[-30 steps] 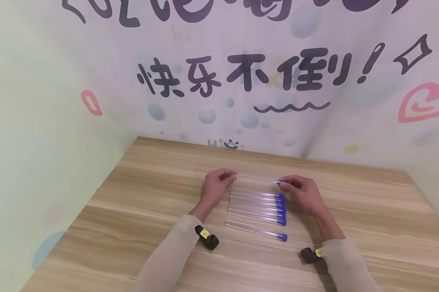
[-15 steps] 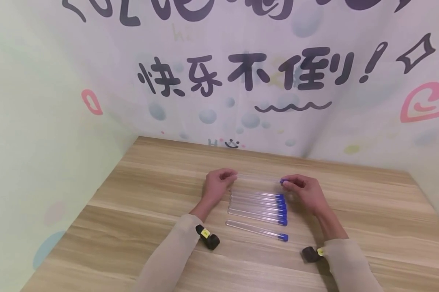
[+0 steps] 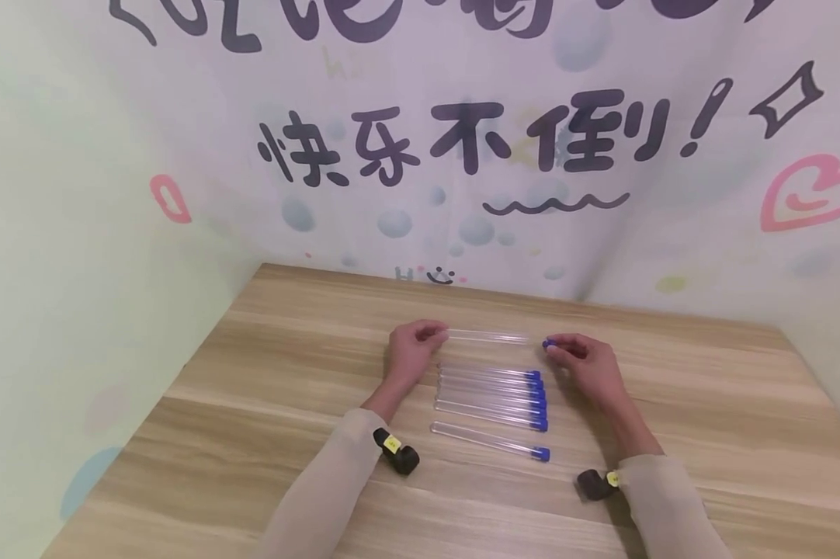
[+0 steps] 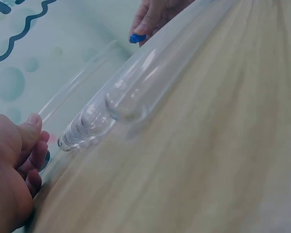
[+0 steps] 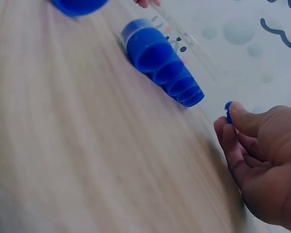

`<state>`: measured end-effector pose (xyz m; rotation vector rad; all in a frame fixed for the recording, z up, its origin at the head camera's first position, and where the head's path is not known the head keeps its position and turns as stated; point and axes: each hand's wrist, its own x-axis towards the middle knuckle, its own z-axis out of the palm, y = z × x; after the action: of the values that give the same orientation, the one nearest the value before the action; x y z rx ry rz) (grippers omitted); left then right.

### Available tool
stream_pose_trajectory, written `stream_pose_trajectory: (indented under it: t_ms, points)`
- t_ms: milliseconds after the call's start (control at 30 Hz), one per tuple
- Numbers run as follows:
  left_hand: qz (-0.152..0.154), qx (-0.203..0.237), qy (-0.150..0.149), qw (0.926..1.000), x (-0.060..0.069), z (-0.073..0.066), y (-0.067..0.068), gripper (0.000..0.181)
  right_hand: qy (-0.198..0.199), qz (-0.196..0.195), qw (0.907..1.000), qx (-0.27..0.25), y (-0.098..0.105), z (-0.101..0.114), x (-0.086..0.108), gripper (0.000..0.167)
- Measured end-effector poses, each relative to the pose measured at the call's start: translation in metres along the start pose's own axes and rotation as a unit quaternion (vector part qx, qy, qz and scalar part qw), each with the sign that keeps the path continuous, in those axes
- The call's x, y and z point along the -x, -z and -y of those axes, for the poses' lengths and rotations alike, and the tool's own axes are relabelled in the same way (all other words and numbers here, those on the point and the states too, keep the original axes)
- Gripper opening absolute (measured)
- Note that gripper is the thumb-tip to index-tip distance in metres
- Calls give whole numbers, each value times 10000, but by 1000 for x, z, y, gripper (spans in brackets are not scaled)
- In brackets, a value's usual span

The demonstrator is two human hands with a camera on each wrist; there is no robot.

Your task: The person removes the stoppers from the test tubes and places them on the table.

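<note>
My left hand (image 3: 411, 353) pinches the closed end of a clear test tube (image 3: 490, 337), which points to the right with its mouth uncovered. Between thumb and fingertips, my right hand (image 3: 588, 369) holds a small blue cap (image 3: 548, 344), a short gap away from that mouth. Below the two hands lies a row of several capped test tubes (image 3: 490, 394), side by side, blue ends to the right. In the right wrist view their blue caps (image 5: 160, 60) line up, and the loose cap (image 5: 228, 112) shows at my fingertips.
One more capped test tube (image 3: 490, 441) lies apart, slightly slanted, nearer me than the row. All of them rest on the wood-grain table (image 3: 287, 349). A printed cloth backdrop (image 3: 364, 233) rises behind the table's far edge.
My right hand has moved slightly right, drawing the blue cap off the test tube's end. A gap now shows between them. The left hand and the row stay almost in place.
</note>
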<state>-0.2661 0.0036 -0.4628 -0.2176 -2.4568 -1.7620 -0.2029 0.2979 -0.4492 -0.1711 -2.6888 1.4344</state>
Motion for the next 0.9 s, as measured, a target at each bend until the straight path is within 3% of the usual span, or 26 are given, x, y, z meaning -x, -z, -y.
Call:
stream_pose_trajectory:
  t_ms: [367,600,900]
  points:
    - [-13,-344,97,9994,-7,4,-3,12,140,-553,9972,490,-4,-11,-5,29]
    - [65,-531,73,9985,-11,7,-5,12,415,-567,9966,434,-8,-14,-12,31]
    - [158,-1113,-222,9934,-12,6,-8,12,582,-579,9944,665,-11,-14,-15,27]
